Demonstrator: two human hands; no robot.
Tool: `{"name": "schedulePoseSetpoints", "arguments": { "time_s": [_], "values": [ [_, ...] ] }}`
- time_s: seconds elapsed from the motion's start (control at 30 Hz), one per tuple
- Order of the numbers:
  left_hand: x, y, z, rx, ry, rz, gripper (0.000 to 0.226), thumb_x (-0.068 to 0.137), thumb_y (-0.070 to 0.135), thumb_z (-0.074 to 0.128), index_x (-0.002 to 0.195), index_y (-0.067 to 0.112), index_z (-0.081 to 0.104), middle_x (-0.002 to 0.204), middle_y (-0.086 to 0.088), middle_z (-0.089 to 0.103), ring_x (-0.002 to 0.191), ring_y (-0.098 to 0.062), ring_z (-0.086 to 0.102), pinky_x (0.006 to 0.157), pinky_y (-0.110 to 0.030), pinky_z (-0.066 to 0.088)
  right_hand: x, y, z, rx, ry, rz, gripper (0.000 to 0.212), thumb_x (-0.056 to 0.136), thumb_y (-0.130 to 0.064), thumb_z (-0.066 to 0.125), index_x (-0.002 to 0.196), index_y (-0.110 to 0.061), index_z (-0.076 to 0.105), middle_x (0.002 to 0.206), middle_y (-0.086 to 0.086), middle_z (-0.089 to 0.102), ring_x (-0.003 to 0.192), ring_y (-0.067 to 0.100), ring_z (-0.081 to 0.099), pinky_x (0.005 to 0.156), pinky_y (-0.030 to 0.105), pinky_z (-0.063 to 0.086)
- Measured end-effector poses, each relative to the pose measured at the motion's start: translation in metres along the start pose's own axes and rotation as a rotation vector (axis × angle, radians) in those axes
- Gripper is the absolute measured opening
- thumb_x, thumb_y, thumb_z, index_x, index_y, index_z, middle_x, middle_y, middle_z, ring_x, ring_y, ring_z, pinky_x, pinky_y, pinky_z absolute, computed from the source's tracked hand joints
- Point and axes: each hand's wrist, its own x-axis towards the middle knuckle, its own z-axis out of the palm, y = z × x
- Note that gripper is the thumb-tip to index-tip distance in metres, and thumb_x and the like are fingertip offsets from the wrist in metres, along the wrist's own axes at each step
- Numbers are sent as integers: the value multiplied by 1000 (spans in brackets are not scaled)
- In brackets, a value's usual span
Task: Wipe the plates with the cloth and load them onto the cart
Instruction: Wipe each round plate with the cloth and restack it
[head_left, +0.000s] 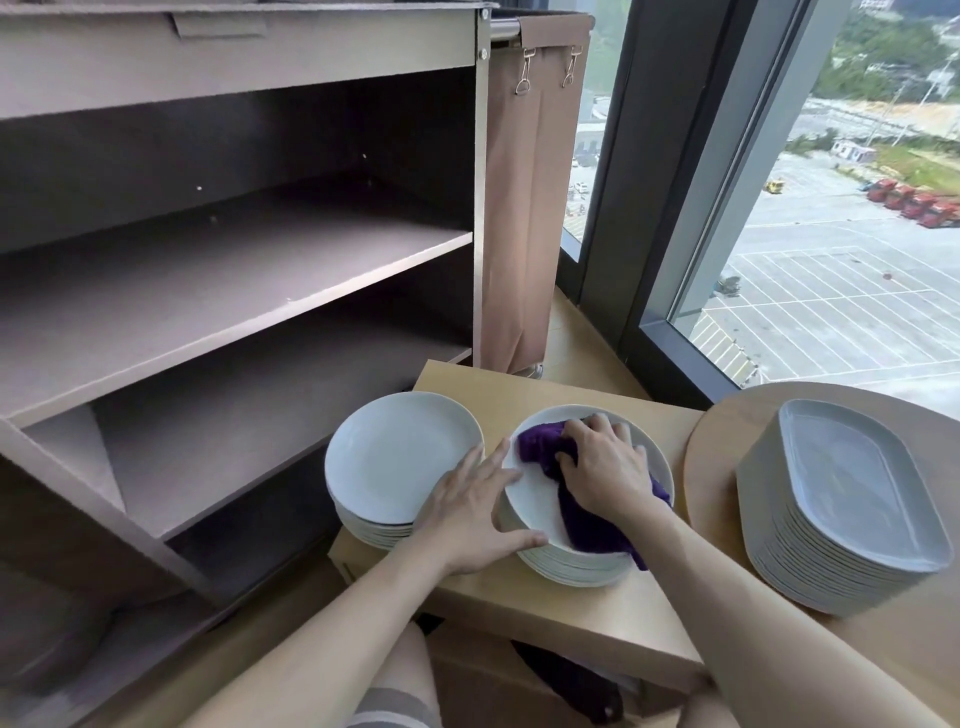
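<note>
On the low wooden table (550, 389), head view, ctr-right: two stacks of round white plates stand side by side, nearly touching. Right stack (571, 564) carries the top plate (532, 499), which lies under the purple cloth (587, 525). The cloth is bunched across the plate, w/ one end trailing over the near rim & down the stack's side. Right hand (605, 465) sits on the cloth, fingers curled into the fabric, gripping it & pressing it to the plate. Left hand (467, 514) is spread, fingers straight, at the top plate's left rim: thumb along the near edge, index finger along the far-left edge, palm over the gap btwn the stacks. Left stack (400, 457) stands uncovered just beside. Upper left: cart (234, 291), open-fronted w/ brown shelves; a tan fabric bag (524, 208) hangs from clips on its right side. Far right: round wooden table (727, 441) w/ a tall stack of oblong grey dishes (852, 499). Behind: window (831, 270) overlooking a parking lot.
</note>
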Motion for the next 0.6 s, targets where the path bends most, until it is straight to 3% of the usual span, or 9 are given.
{"name": "schedulePoseSetpoints", "arguments": {
  "time_s": [0.13, 0.3, 0.4, 0.6],
  "values": [
    [-1, -1, 1, 3, -8, -7, 95, 72, 91, 47, 153, 44, 30, 164, 29, -16, 152, -1, -17, 124, -43, 8, -1, 15, -6, -64, -16, -26, 28, 103, -40, 47, 129, -31, 53, 141, 1, 49, 129, 31, 42, 102, 51, 41],
    [-1, 0, 0, 23, -3, -10, 94, 73, 91, 48, 153, 44, 31, 165, 28, -14, 153, -3, -16, 124, -44, 10, -16, 31, -18, -123, -50, -46, 31, 104, -41, 47, 133, -32, 52, 140, -1, 50, 127, 28, 42, 94, 46, 43],
    [0, -2, 1, 24, 7, -8, 96, 72, 93, 47, 152, 44, 31, 165, 28, -13, 153, -3, -15, 124, -44, 12, -33, 34, -24, -131, -95, -52, 32, 103, -38, 50, 135, -34, 52, 136, -2, 52, 131, 26, 41, 96, 46, 43],
    [1, -3, 3, 39, 9, -7, 102, 69, 97, 42, 154, 43, 29, 166, 25, -12, 155, -8, -13, 124, -47, 12, -64, 19, -23, -41, -139, -93, 24, 98, -35, 50, 122, -37, 56, 124, -12, 53, 117, 20, 45, 98, 44, 37]
  ]
}}
